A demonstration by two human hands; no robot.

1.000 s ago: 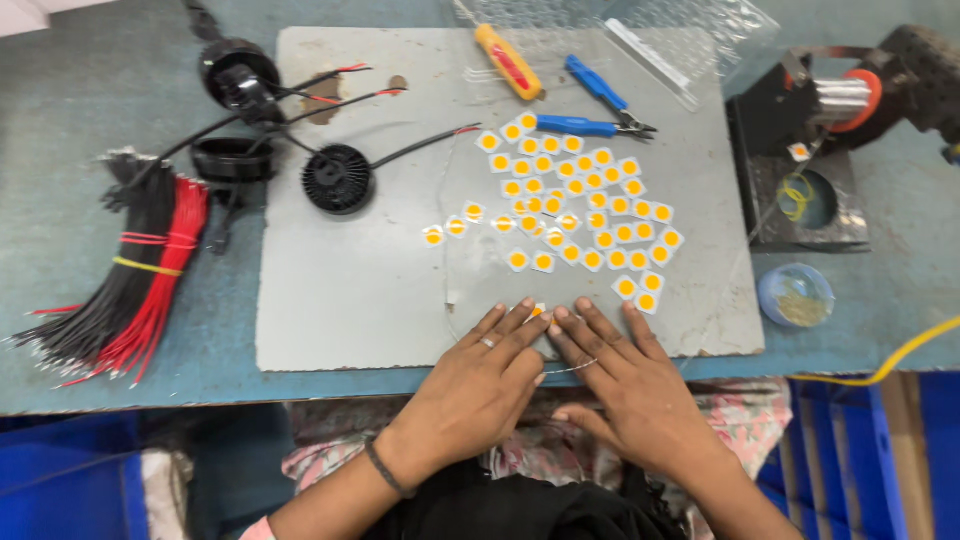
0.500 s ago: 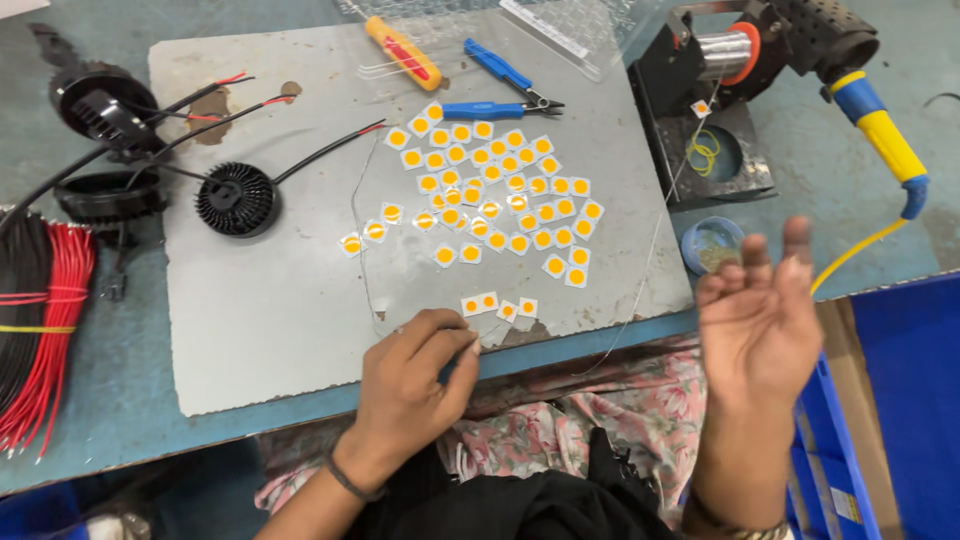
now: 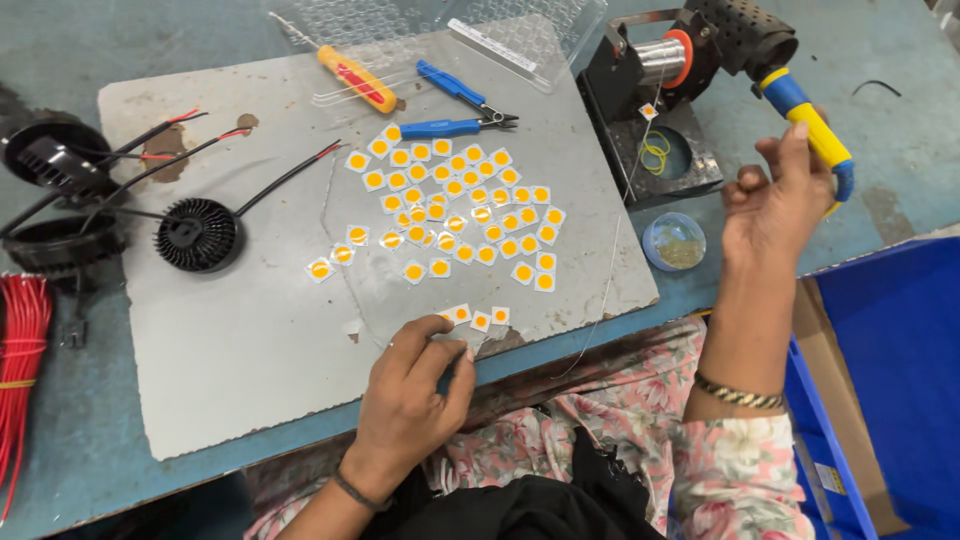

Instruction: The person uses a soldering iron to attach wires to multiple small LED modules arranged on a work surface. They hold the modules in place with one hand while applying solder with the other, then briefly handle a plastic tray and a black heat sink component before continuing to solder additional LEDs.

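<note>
We are looking down at a scatter of small square chips (image 3: 455, 215), white with yellow centres, lying on a grey mat (image 3: 250, 340) in the middle of the worktop (image 3: 80, 470). Three or four more of them are sitting in a short row at the mat's near edge, and our left hand (image 3: 410, 395) is resting just beside that row, its grip bent with thumb and forefinger nearly together at the nearest chip; we are unable to tell whether it is actually pinching one.

Our right hand (image 3: 775, 205) is raised off to the right, its grip curling loosely around the yellow and blue handle of a soldering iron (image 3: 810, 125) whose front end is sitting in a black stand (image 3: 650, 130). A small round tin (image 3: 674, 241) is lying near the stand, and a thin wire is trailing from there down toward the worktop's near edge.

At the far side of the mat we are seeing blue-handled pliers (image 3: 450, 110), a screwdriver (image 3: 350, 78) with an orange handle and a clear plastic tray (image 3: 520, 30). To the left, a black finned heat sink (image 3: 198, 234) with red and black leads is sitting on the mat, with black round housings (image 3: 55, 165) beyond it and a bundle of red wires (image 3: 20, 360) at the edge.

The worktop itself is looking worn and blue-green, and a blue bin (image 3: 890, 380) is standing at our right.
</note>
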